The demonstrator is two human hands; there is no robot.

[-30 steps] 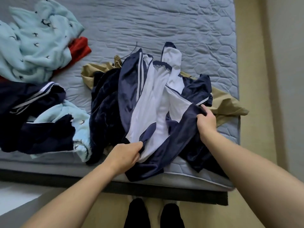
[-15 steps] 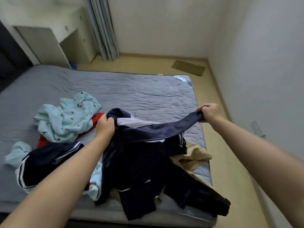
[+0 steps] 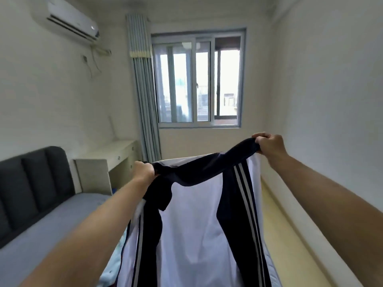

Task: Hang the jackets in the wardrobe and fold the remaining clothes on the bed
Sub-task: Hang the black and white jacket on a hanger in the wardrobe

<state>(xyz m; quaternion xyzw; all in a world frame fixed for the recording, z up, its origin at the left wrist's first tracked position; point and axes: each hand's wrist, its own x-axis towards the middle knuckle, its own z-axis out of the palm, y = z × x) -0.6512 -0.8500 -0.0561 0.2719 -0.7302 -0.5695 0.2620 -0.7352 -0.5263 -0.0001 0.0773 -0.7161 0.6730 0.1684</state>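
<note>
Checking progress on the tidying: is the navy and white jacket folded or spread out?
Spread out: the left hand and right hand hold the jacket up, stretched between them.

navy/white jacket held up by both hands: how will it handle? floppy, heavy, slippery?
Likely floppy: the jacket sags in a curve between the left hand and right hand, and the rest hangs straight down. Probably light: each hand holds it by a bunched pinch of fabric. Possibly a bit slippery, since the white panel looks smooth; the texture can't be confirmed.

Grey bed [image 3: 51, 226]; light-blue garment [image 3: 115, 264] atop
</note>
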